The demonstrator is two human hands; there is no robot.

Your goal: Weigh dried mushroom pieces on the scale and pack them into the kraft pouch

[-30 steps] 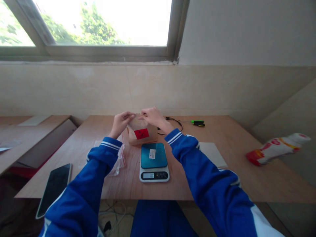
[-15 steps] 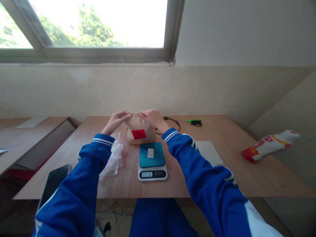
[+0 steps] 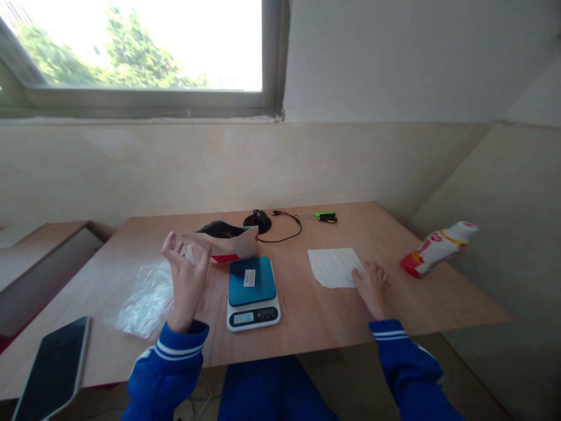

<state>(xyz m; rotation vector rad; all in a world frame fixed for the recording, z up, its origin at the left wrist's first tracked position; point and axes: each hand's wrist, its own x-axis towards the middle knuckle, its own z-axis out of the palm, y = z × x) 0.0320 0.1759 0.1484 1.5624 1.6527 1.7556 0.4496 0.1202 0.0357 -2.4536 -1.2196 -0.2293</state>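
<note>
My left hand is raised over the desk's left side, fingers apart, nothing visible in its grip. Just behind it lies a pinkish-beige paper bag with a red label, its mouth gaping to show a dark inside. Clear plastic bags lie to that hand's left. On the right, my right hand rests low on the desk with its thumb at the right edge of a white paper sheet; its fingers are spread beside the sheet. Between both hands stands a kitchen scale with a blue-green plate, bearing nothing.
A black round-based object and a thin black cable lie behind the scale. Screwdrivers with green and black handles are near the wall. A red-and-white bottle is at the right, a dark-screened phone or tablet front left.
Both hands have let go of the paper bag's top, and its mouth now stands open. The left hand came back toward me; the right went to the white sheet. The view shifted right.
</note>
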